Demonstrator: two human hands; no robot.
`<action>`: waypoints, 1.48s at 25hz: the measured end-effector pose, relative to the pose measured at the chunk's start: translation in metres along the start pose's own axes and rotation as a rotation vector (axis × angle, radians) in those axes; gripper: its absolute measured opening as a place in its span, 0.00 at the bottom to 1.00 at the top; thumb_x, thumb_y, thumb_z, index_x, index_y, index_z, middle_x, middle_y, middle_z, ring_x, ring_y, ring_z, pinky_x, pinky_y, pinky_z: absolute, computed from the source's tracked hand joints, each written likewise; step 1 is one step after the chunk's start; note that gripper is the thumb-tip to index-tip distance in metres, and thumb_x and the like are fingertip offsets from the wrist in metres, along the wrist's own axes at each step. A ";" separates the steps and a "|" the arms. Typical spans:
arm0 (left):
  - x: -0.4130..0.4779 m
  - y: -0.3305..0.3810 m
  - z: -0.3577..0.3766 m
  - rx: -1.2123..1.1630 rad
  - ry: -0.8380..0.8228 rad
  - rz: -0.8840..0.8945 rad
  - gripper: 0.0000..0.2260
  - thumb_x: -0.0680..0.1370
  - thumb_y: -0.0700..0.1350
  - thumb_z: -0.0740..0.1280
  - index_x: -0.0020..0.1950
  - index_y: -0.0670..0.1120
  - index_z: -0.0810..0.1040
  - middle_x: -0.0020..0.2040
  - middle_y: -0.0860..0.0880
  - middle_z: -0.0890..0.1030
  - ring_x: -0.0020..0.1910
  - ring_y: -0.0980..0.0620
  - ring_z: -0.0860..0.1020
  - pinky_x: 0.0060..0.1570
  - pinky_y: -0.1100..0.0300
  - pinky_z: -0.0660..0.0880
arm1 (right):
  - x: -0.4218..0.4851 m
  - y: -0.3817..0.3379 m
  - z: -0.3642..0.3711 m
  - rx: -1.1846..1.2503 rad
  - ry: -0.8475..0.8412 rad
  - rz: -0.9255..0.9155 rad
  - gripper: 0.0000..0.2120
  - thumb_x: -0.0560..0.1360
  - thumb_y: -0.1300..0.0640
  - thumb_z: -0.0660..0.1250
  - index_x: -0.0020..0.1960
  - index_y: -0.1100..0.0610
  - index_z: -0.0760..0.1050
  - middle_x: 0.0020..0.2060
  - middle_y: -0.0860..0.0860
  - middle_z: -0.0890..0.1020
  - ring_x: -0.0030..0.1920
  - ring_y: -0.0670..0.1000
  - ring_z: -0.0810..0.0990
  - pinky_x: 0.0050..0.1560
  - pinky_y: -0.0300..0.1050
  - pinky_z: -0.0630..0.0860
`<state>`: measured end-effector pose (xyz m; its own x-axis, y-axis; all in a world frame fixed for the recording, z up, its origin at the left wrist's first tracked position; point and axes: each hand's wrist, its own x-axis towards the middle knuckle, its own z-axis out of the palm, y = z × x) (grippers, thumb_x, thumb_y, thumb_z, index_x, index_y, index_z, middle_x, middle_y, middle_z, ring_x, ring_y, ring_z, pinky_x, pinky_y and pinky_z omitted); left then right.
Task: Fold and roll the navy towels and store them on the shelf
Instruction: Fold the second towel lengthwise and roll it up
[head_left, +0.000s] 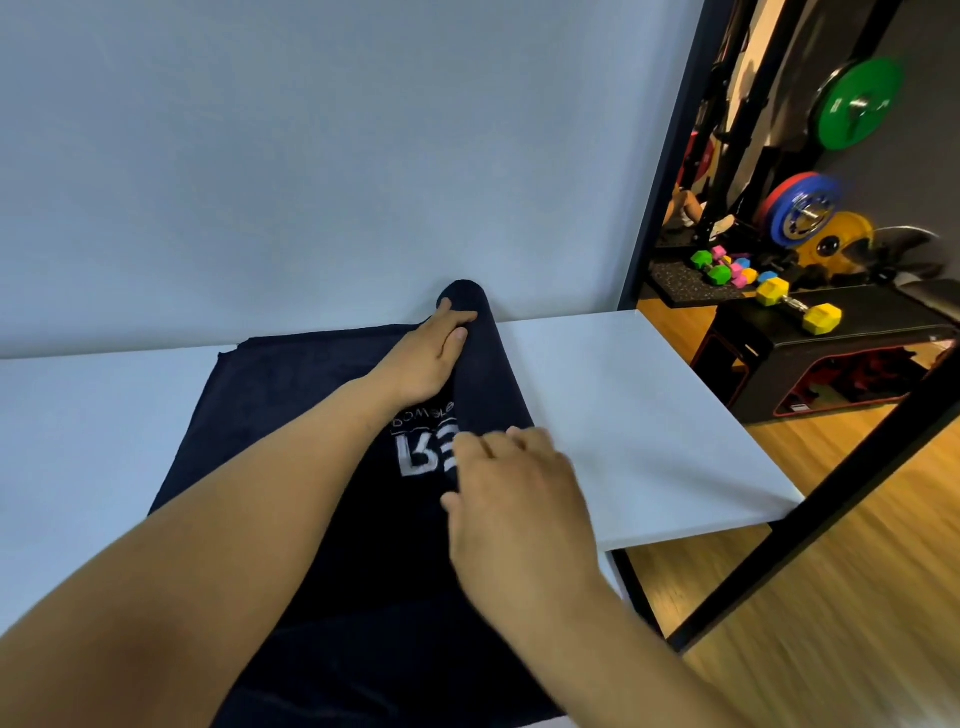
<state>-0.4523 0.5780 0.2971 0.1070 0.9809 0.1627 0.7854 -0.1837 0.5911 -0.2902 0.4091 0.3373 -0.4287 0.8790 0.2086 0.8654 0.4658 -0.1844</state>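
Judged to be at the rolling step: navy towel (291, 379) spread on the white table (649, 415), its right-hand edge turned up into a thick roll running from the wall toward the near side, the remainder flat to the left. Left hand (428, 361) laid on the far end of the roll, fingers straight, pressing rather than clasping. Right hand (519, 499) set on the nearer stretch of the roll by the logo, fingers bent and blurred; cannot tell whether pinching cloth or only pushing. Next move, as judged: driving the roll leftward with both hands at an even pace, so that neither end runs ahead and the roll cones; afterwards, carrying to the shelf, not identified in view. White stitched lettering on the towel: a small upper line reading roughly "BOMBLE", uncertain, above larger characters resembling "B3", partly covered by the right hand. Coloured dumbbells (719, 274) and weight plates (857, 104) beyond the table to the right; no legible markings.
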 end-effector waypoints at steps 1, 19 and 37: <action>-0.001 0.002 -0.001 0.003 -0.003 0.009 0.18 0.86 0.48 0.51 0.76 0.49 0.66 0.80 0.43 0.56 0.78 0.49 0.57 0.70 0.61 0.56 | 0.001 0.011 -0.003 0.090 0.023 0.023 0.23 0.77 0.50 0.64 0.71 0.52 0.65 0.62 0.50 0.71 0.63 0.55 0.66 0.62 0.48 0.67; 0.073 0.102 0.059 0.274 -0.195 -0.078 0.28 0.81 0.53 0.53 0.80 0.57 0.49 0.81 0.49 0.40 0.77 0.38 0.32 0.73 0.36 0.35 | 0.000 0.109 -0.021 0.290 -0.202 0.303 0.35 0.80 0.49 0.60 0.80 0.46 0.44 0.55 0.54 0.74 0.55 0.52 0.73 0.55 0.46 0.74; 0.012 0.026 0.038 -0.206 -0.039 0.208 0.17 0.84 0.46 0.48 0.69 0.53 0.71 0.79 0.56 0.57 0.79 0.54 0.40 0.75 0.56 0.44 | -0.009 0.043 0.020 -0.260 -0.112 0.162 0.34 0.82 0.48 0.52 0.78 0.60 0.38 0.74 0.73 0.44 0.71 0.77 0.53 0.70 0.70 0.54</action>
<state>-0.4077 0.5876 0.2842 0.2798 0.9216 0.2690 0.6043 -0.3868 0.6966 -0.2538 0.4231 0.3079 -0.2934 0.9520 0.0872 0.9558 0.2902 0.0478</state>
